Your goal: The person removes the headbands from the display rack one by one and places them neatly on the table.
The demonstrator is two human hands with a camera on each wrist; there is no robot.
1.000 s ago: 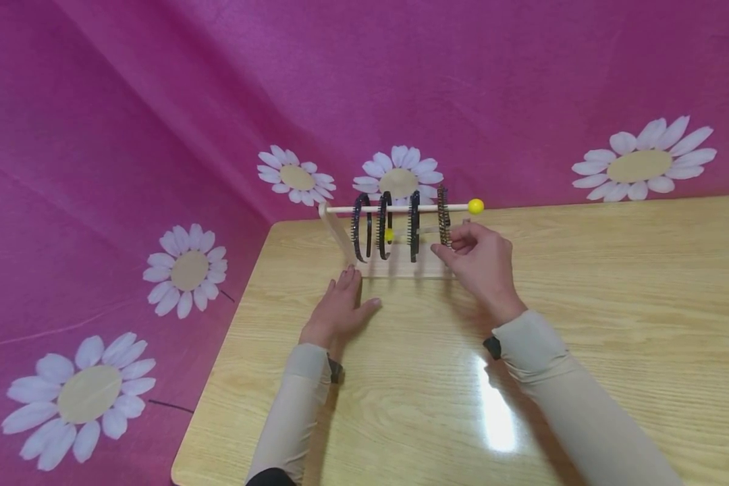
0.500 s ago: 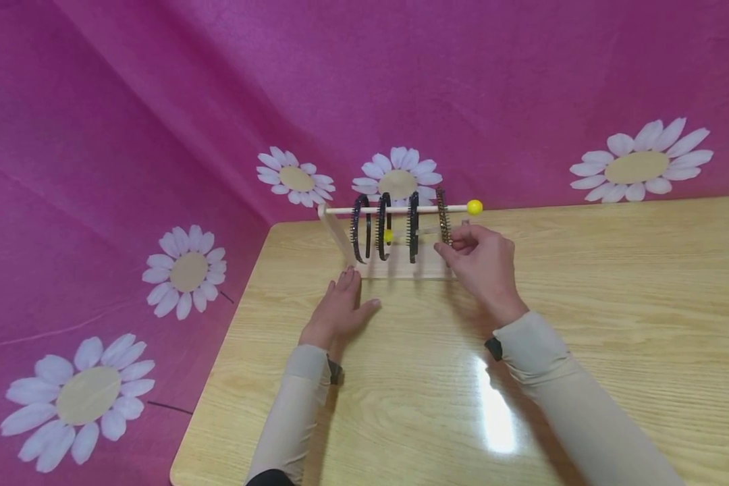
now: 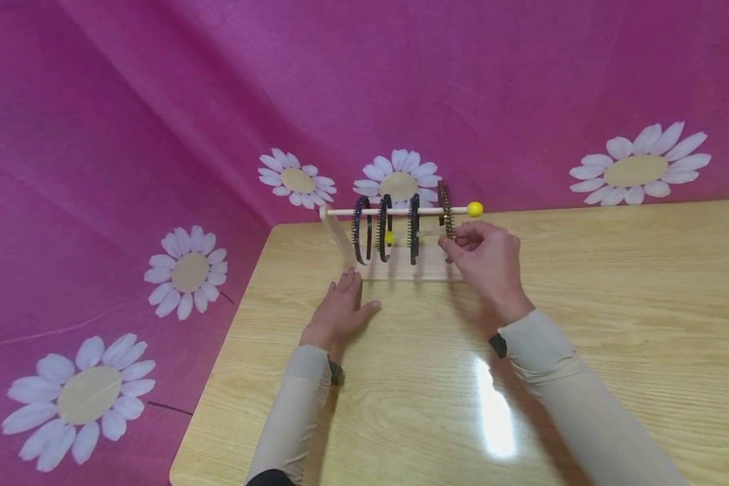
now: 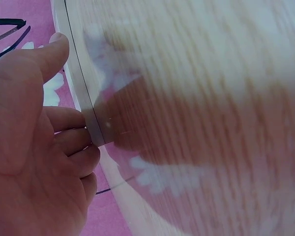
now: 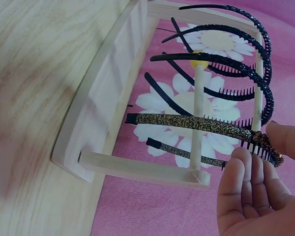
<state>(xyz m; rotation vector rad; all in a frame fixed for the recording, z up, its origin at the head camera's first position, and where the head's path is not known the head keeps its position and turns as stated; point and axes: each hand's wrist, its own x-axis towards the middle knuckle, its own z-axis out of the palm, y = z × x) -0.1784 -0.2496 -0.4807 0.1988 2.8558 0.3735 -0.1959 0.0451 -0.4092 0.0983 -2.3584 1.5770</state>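
Observation:
A gold-brown headband (image 3: 445, 196), beaded and toothed, hangs over the upper rod of a wooden headband stand (image 3: 410, 273). My right hand (image 3: 491, 266) pinches it between thumb and fingers, near the rod's yellow ball end (image 3: 475, 209). In the right wrist view, the gold headband's dark-tipped ends (image 5: 132, 118) point away from the hand. Three black headbands (image 3: 414, 229) hang farther left on the same rod. My left hand (image 3: 338, 309) touches the front left corner of the stand's base with its fingertips, thumb spread; the left wrist view shows its fingers (image 4: 73, 141) against the base edge.
A lower rod with a yellow ball (image 3: 389, 237) sits beneath the upper one. The stand is on a wood-grain table (image 3: 613, 324) whose left edge is near my left arm. A magenta cloth (image 3: 492, 81) with white daisies hangs behind and to the left.
My right hand has shifted slightly right, and the gold headband it holds has turned a little, showing more of its far arm. My left hand stays in place.

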